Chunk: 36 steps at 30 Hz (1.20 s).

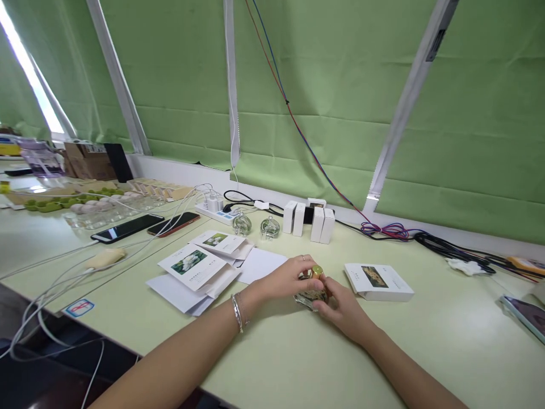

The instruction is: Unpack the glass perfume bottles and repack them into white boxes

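A small glass bottle with a gold cap (316,271) sits low over the table between my two hands. My left hand (289,278) is closed around its left side and top, with the fingers partly hidden behind it. From the right, my right hand (344,307) grips the bottle's side between thumb and fingers. Just right of the hands lies a white carton (378,282) with a dark picture on its face. To the left are white cartons with flower pictures (191,266), lying over one another. Two clear glass bottles, one (242,223) beside the other (269,227), stand farther back.
Several narrow white boxes (323,225) stand upright at the back. A power strip (217,210) with chargers and loose white cables is at the left, near two phones (128,227). Black cable coils (451,250) lie at the back right, and another phone (525,315) at the right edge.
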Motion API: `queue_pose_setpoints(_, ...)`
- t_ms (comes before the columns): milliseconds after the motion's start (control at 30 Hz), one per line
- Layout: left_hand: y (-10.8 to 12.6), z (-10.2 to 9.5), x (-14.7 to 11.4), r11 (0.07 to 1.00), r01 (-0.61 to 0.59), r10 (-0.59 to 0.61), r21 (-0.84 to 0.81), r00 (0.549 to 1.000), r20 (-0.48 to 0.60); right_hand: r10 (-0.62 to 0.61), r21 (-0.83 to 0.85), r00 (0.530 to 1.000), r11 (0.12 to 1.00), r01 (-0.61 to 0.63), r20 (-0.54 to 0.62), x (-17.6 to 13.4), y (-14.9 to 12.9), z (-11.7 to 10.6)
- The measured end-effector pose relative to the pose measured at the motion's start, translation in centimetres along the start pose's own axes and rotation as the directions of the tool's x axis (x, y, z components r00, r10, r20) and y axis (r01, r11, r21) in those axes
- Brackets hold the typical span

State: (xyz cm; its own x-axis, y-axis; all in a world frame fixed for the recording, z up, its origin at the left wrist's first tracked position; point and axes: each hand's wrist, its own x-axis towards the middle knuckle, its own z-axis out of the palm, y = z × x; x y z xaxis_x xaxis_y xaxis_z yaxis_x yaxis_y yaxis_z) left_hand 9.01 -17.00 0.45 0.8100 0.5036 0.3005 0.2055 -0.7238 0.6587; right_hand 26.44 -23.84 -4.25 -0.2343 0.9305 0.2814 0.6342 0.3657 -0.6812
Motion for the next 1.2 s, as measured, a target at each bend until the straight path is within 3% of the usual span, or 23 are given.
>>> queue_pose_setpoints(100, 0.3, 1.1, 0.0, 0.994, 0.009, -0.024, -0.110, 0.991, -0.133, -0.041, -0.015, 0.999, 0.999, 0.040, -0.013, -0.1, 0.1, 0.1)
queue_pose_setpoints(233, 0.5, 1.5, 0.6, 0.968, 0.026, -0.124, -0.249, 0.913, -0.388, -0.097, -0.012, 0.995, 0.995, 0.098, 0.017, -0.1, 0.1, 0.1)
queue_pose_setpoints(300, 0.2, 0.4, 1.0, 0.988, 0.087, -0.138, -0.127, 0.870, -0.473, -0.102, -0.002, 0.994, 0.995, 0.102, 0.026, 0.0, 0.0, 0.0)
queue_pose_setpoints(400, -1.3, -1.9, 1.4, 0.940, 0.313, -0.197, 0.133, 0.819, -0.539, -0.086, 0.003, 0.996, 0.996, 0.086, 0.031, 0.0, -0.2, 0.0)
queue_pose_setpoints(533, -4.5, -3.7, 1.4, 0.857, 0.475, -0.307, 0.199, 0.782, -0.542, -0.066, -0.003, 0.997, 0.998, 0.067, 0.045, 0.0, -0.4, -0.1)
queue_pose_setpoints(700, -7.1, -3.7, 2.1, 0.757, 0.592, -0.398, 0.277, 0.753, -0.525, -0.070, -0.001, 0.997, 0.998, 0.070, 0.043, 0.1, -0.5, -0.1)
queue_pose_setpoints(967, -7.2, -5.6, 5.5, 0.600, 0.625, -0.486, 0.500, 0.781, -0.393, -0.077, 0.031, 0.996, 0.997, 0.075, 0.048, 0.2, -0.2, -0.2)
queue_pose_setpoints(1100, -7.3, -5.5, 6.6, 0.494, 0.622, -0.555, 0.608, 0.763, -0.330, -0.088, 0.030, 0.995, 0.996, 0.086, 0.050, 0.2, -0.1, -0.3)
queue_pose_setpoints(1200, -7.6, -5.0, 7.1, 0.462, 0.579, -0.549, 0.671, 0.782, -0.297, -0.084, 0.025, 0.995, 0.996, 0.083, 0.050, 0.3, -0.2, -0.4)
